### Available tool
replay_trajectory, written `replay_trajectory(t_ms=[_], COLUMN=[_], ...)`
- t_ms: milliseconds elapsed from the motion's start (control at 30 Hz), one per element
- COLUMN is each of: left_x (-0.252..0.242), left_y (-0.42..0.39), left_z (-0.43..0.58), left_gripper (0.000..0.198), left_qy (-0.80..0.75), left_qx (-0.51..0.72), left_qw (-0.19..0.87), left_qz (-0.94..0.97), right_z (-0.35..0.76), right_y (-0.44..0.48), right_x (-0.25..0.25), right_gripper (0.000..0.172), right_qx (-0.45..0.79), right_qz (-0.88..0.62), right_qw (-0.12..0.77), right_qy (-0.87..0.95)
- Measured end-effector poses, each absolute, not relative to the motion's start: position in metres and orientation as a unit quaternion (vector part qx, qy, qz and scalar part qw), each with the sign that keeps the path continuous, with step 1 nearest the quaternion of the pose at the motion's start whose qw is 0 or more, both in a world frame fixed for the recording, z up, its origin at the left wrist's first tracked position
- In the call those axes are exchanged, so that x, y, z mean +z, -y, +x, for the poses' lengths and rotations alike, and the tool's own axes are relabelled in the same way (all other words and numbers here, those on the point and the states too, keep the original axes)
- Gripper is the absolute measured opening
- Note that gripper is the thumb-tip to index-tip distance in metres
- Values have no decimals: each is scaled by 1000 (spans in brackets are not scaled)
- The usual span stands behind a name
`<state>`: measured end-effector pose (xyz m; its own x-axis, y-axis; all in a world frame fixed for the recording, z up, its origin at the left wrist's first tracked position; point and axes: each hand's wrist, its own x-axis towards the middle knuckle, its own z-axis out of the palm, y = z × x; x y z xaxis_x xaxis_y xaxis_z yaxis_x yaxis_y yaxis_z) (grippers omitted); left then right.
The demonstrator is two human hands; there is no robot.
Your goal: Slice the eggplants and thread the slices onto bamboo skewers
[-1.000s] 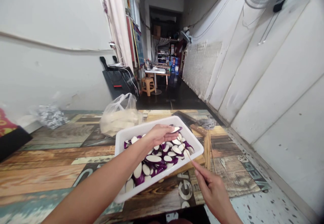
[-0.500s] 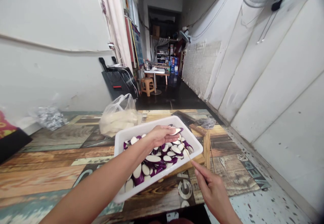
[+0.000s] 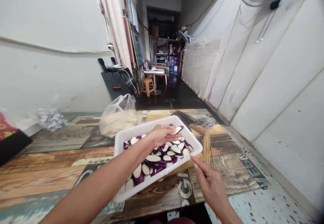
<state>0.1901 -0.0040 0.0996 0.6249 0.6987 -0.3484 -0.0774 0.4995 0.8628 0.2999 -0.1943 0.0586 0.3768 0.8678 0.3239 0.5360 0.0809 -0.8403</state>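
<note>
My left hand [image 3: 164, 136] reaches over a white plastic tub [image 3: 141, 194], its fingers closed on a slice of eggplant [image 3: 178, 130] with pale flesh and purple skin. Between thumb and fingers, my right hand [image 3: 208, 176] grips the lower end of a thin bamboo skewer [image 3: 186, 145] at the tub's near right rim. The skewer slants up to the left, and its upper end meets the held slice; how deep it goes in I cannot tell. Below the left hand, many cut eggplant pieces [image 3: 153, 158] fill the tub.
Right of the tub lie a bundle of bamboo skewers [image 3: 207, 146] and a knife with a wooden handle [image 3: 197, 128], near a crumpled grey plastic bag [image 3: 206, 122]. A clear bag of pale food [image 3: 120, 121] stands behind the tub. All rest on a wood-patterned table [image 3: 50, 163].
My right hand has moved slightly up and left along with the skewer, closer to the slice. The left hand stays nearly in place, still holding the slice.
</note>
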Motion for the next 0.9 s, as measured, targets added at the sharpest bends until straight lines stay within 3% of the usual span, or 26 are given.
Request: replay_trajectory(t_ms=[267, 433, 500, 600, 700, 800, 900], left_x=[99, 98, 94, 83, 68, 59, 59], left_y=[28, 34, 29, 16, 9, 9, 8], left_z=[198, 201, 200, 196, 192, 193, 195], left_gripper=[18, 28, 31, 28, 31, 24, 12], left_qy=[-314, -252, -252, -303, -295, -289, -314], left_qx=[208, 159, 181, 209, 125, 23, 5], left_qw=[820, 781, 704, 459, 256, 192, 188], left_qz=[432, 549, 639, 809, 912, 938, 931], right_z=[303, 309, 314, 323, 330, 332, 331], right_y=[173, 162, 161, 163, 166, 170, 173], right_x=[60, 67, 68, 67, 63, 61, 60], right_gripper=[36, 29, 29, 30, 33, 33, 34], right_qx=[155, 110, 101, 117, 143, 154, 167], right_qz=[-664, -691, -697, -697, -695, -691, -685], right_qw=[523, 497, 496, 512, 532, 540, 544], right_qy=[511, 514, 507, 489, 463, 456, 455])
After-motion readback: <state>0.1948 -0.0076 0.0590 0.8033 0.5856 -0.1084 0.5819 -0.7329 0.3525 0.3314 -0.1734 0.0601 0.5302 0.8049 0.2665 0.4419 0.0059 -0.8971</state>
